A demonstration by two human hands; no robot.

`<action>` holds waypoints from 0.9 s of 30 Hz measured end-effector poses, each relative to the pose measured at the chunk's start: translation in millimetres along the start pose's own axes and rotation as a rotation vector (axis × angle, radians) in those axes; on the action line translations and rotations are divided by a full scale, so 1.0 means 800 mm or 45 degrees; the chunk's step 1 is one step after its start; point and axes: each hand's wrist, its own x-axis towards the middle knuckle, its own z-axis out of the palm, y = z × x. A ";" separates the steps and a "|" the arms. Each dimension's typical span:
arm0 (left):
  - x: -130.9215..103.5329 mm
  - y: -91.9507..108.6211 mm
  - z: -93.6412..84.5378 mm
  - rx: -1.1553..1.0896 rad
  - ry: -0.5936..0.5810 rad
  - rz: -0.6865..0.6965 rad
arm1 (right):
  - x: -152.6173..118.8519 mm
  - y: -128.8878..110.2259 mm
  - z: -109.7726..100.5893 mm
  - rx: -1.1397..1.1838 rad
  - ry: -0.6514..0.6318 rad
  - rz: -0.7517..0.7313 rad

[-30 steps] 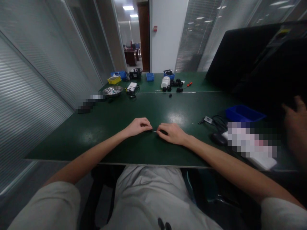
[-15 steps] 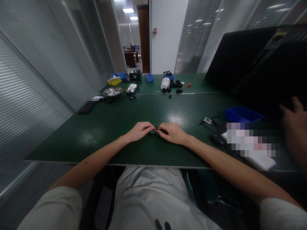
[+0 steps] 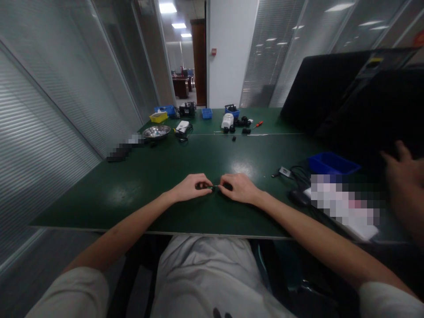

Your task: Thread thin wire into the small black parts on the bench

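Observation:
Near the front middle of the green table, my left hand (image 3: 193, 187) pinches a small dark and green part (image 3: 210, 187) between thumb and fingertips. Facing it from the right, my right hand (image 3: 239, 187) has its thumb and fingers closed on the near end of a thin, light piece (image 3: 216, 186) that meets the small part. Both pieces are too small to make out in detail. The fingertips of the two hands are a short gap apart, just above the table.
On the right lie a blue tray (image 3: 333, 163), a cable with a white label (image 3: 285, 172), and a pixelated white object (image 3: 359, 227). Another person's hand (image 3: 406, 176) is at the right edge. A metal bowl (image 3: 157, 132) and a red screwdriver (image 3: 259, 124) lie farther back.
The view has tilted up slightly. My fingers have shifted around the small part, and the thin light piece between my hands shows more clearly. The other person's hand has moved a little left.

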 end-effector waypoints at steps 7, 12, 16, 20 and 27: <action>-0.001 -0.005 0.001 0.018 0.000 0.009 | -0.001 -0.002 -0.003 -0.027 -0.007 -0.025; -0.003 -0.004 0.003 0.038 0.003 0.027 | -0.002 -0.006 -0.004 -0.053 -0.025 -0.036; -0.003 -0.003 0.003 0.038 -0.014 0.040 | -0.002 -0.007 -0.002 -0.056 -0.015 -0.042; -0.002 -0.004 0.001 0.039 0.001 0.034 | -0.002 -0.005 0.001 -0.006 0.012 -0.034; -0.002 -0.004 0.001 0.039 0.053 0.035 | 0.000 -0.003 0.005 0.075 0.029 -0.041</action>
